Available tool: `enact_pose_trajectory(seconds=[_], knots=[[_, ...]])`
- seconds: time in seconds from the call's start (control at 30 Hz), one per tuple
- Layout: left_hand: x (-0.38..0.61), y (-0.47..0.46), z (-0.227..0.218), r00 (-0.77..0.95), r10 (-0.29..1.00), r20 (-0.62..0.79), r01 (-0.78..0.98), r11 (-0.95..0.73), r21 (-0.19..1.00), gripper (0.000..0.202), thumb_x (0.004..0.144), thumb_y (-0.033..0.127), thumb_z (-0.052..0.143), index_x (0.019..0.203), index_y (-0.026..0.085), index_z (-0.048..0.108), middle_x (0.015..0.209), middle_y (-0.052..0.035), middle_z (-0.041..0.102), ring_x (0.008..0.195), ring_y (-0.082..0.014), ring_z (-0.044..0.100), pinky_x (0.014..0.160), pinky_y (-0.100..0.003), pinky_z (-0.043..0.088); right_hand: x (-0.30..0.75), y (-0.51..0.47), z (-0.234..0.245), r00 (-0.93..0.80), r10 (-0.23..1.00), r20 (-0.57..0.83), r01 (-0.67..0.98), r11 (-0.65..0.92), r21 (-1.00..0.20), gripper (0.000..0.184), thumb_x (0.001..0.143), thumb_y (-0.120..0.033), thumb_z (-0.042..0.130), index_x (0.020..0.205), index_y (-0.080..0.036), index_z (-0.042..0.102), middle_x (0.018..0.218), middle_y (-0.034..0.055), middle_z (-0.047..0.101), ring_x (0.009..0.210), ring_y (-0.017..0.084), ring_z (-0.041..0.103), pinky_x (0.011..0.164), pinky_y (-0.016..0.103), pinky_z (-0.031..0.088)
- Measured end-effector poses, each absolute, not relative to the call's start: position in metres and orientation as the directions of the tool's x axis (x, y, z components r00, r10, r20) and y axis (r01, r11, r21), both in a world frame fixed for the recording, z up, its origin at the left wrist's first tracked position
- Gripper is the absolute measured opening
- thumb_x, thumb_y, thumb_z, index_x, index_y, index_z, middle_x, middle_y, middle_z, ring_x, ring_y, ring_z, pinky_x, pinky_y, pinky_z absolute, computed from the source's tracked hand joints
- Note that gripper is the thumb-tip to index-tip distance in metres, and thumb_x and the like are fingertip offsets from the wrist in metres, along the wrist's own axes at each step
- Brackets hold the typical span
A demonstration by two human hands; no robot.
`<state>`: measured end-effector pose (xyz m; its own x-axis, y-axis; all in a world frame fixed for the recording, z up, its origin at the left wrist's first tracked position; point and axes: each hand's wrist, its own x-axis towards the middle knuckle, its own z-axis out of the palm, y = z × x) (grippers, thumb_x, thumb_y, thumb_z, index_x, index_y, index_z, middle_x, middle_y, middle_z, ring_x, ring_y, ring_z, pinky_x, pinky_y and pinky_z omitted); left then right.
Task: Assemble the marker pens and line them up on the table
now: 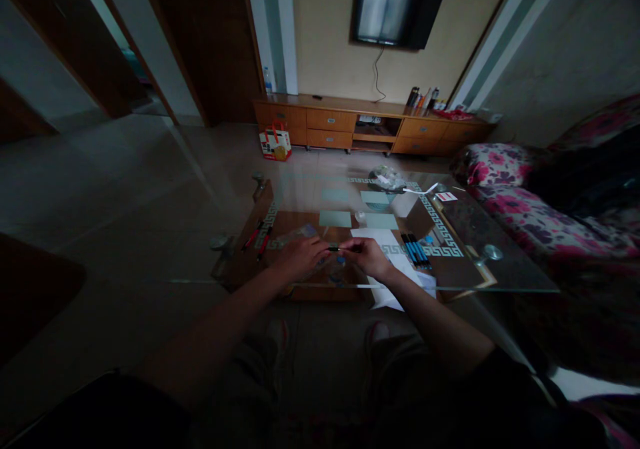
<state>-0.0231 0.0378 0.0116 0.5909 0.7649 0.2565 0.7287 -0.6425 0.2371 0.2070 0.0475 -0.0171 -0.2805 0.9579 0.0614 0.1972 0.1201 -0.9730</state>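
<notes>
Dim light fills this living room, and a glass counter (pixel 310 192) with a key-pattern border stands before the person. Above it, the fingers of the left hand (pixel 306 254) and of the right hand (pixel 369 257) are closed narrowly, and between them is a short dark pen-like piece (pixel 334 249). Each hand appears to pinch one end, probably because such a slim thing is steadier when it is supported from both sides.

As landmark I take the white paper sheet (pixel 400 274), partly covered by the right hand; the held piece is just left of it. I cannot tell whether the sheet is on the glass or under it. Along its right edge, blue-and-black pens (pixel 415 251) lie side by side, perhaps so arranged to be counted or reached easily. Well to its left, red-and-black pens (pixel 264 243) lie apart, maybe separated by colour. Beyond the sheet is a crumpled clear plastic bag (pixel 389 179); farther still, a wooden TV cabinet (pixel 330 119) stands below a wall-mounted television (pixel 400 9).
</notes>
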Motion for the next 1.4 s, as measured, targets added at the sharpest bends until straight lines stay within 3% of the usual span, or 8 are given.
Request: enact_pose_trajectory(seconds=[0.17,0.27,0.4,0.5,1.1,1.4], knots=[[-0.023,0.036,0.011,0.585,0.773,0.246,0.741,-0.632,0.225,0.034,0.101,0.042,0.039,0.101,0.022,0.066,0.097,-0.0050,0.064,0.084,-0.0172,0.061,0.070,-0.027,0.041,0.205,0.045,-0.015,-0.258,0.965,0.046,0.197,0.100,-0.975,0.034,0.066,-0.035,0.079,0.093,-0.015,0.069,0.086,0.0041,0.071,0.075,0.015,0.063,0.072,0.028,0.050],[-0.024,0.036,0.011,0.583,0.774,0.247,0.742,-0.631,0.226,0.034,0.101,0.043,0.039,0.100,0.022,0.066,0.097,-0.0049,0.064,0.084,-0.0172,0.061,0.071,-0.027,0.042,0.205,0.044,-0.013,-0.220,0.975,0.028,0.203,0.074,-0.976,0.039,0.068,-0.038,0.078,0.097,-0.016,0.067,0.087,0.0034,0.069,0.072,0.013,0.061,0.066,0.025,0.048],[-0.025,0.037,0.010,0.585,0.768,0.261,0.736,-0.638,0.226,0.035,0.101,0.043,0.038,0.100,0.021,0.065,0.097,-0.0051,0.065,0.086,-0.0172,0.061,0.074,-0.027,0.042,0.207,0.047,-0.017,-0.237,0.963,-0.125,0.222,-0.071,-0.972,0.041,0.084,-0.055,0.059,0.076,-0.015,0.064,0.062,-0.0008,0.060,0.053,0.010,0.051,0.051,0.023,0.040],[-0.025,0.037,0.010,0.588,0.765,0.262,0.735,-0.641,0.222,0.035,0.101,0.043,0.037,0.102,0.021,0.065,0.098,-0.0052,0.065,0.086,-0.0170,0.061,0.073,-0.027,0.043,0.208,0.049,-0.021,-0.266,0.946,-0.184,0.219,-0.126,-0.967,0.046,0.086,-0.057,0.056,0.071,-0.015,0.063,0.058,-0.0007,0.058,0.051,0.009,0.049,0.051,0.022,0.038],[-0.026,0.038,0.004,0.593,0.758,0.271,0.736,-0.647,0.201,0.033,0.100,0.043,0.039,0.106,0.024,0.066,0.097,-0.0045,0.066,0.084,-0.0168,0.062,0.071,-0.027,0.044,0.210,0.048,-0.020,-0.313,0.936,-0.163,0.153,-0.119,-0.981,0.038,0.079,-0.052,0.067,0.078,-0.014,0.068,0.071,0.0035,0.067,0.058,0.009,0.053,0.055,0.022,0.040],[-0.029,0.038,0.002,0.595,0.762,0.256,0.737,-0.644,0.204,0.032,0.100,0.043,0.040,0.105,0.024,0.066,0.098,-0.0048,0.066,0.086,-0.0175,0.062,0.072,-0.027,0.044,0.208,0.044,-0.015,-0.251,0.960,-0.126,0.138,-0.093,-0.986,0.026,0.070,-0.035,0.074,0.086,-0.015,0.068,0.077,0.0012,0.069,0.061,0.011,0.055,0.059,0.024,0.044]])
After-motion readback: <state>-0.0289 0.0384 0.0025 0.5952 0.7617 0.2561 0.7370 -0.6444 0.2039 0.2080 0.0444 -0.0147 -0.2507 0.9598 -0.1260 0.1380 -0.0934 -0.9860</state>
